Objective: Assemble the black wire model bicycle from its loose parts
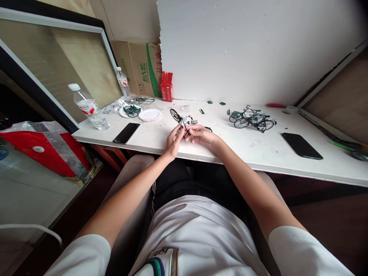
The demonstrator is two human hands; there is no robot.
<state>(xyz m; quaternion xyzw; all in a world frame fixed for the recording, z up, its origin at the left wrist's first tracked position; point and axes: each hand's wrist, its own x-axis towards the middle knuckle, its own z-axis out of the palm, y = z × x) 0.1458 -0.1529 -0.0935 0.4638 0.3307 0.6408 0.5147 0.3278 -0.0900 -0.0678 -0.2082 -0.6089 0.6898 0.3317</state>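
Note:
Both hands meet over the front of the white table [244, 153]. With closed fingers, my left hand [173, 141] grips a small black bicycle part [186, 131]. Thumb and fingers of my right hand [202, 136] pinch the same dark piece from the other side; its exact shape is partly hidden. Just beyond the fingertips are silver model-bicycle parts [189, 120] and a black spoked wheel [174, 115]. I cannot tell whether these join the held piece. Another dark curved part [208, 129] shows behind my right hand.
Model bicycles [253, 120] stand at the right, near a black phone [302, 146]. Leftward lie another phone [126, 133], white plates [150, 115], green bicycle parts [132, 110] and a water bottle [89, 107]. A red box [167, 87] and cardboard carton [140, 69] stand behind.

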